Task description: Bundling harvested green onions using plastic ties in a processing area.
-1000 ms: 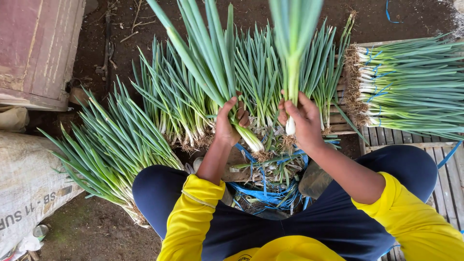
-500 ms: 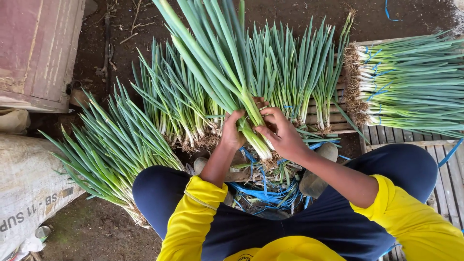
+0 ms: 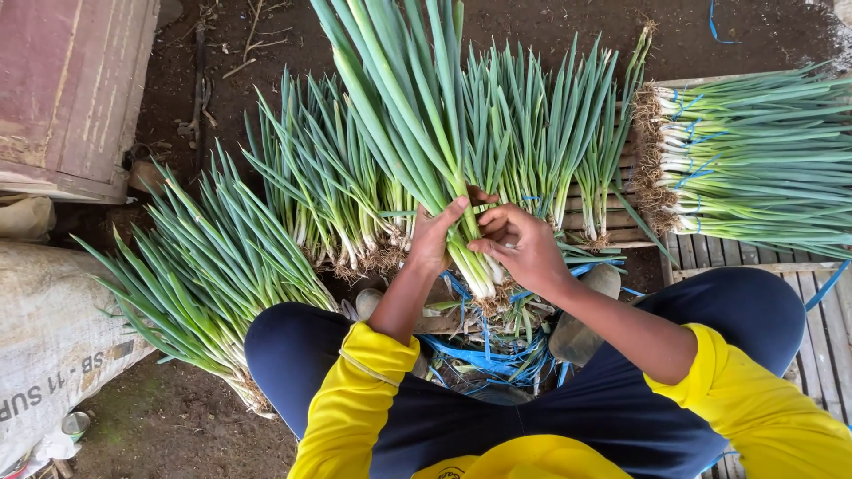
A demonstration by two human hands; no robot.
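Observation:
A thick bunch of green onions (image 3: 404, 106) stands upright in front of me, long green leaves rising to the top edge and white stalks with roots at the bottom. My left hand (image 3: 437, 235) grips the bunch low on its left side. On the right side of the same bunch, my right hand (image 3: 522, 244) has its fingers curled against the stalks. Loose blue plastic strings (image 3: 484, 350) lie tangled on the ground under my hands, between my knees.
More green onions lie fanned out at left (image 3: 209, 275) and behind (image 3: 541, 133). A tied pile of onions (image 3: 754, 160) rests on a slatted wooden pallet (image 3: 816, 310) at right. A white sack (image 3: 44, 346) and a reddish crate (image 3: 71, 89) are at left.
My right hand brought a separate onion stalk over and joined it to the bunch in my left hand. Both hands now close around one thicker bunch.

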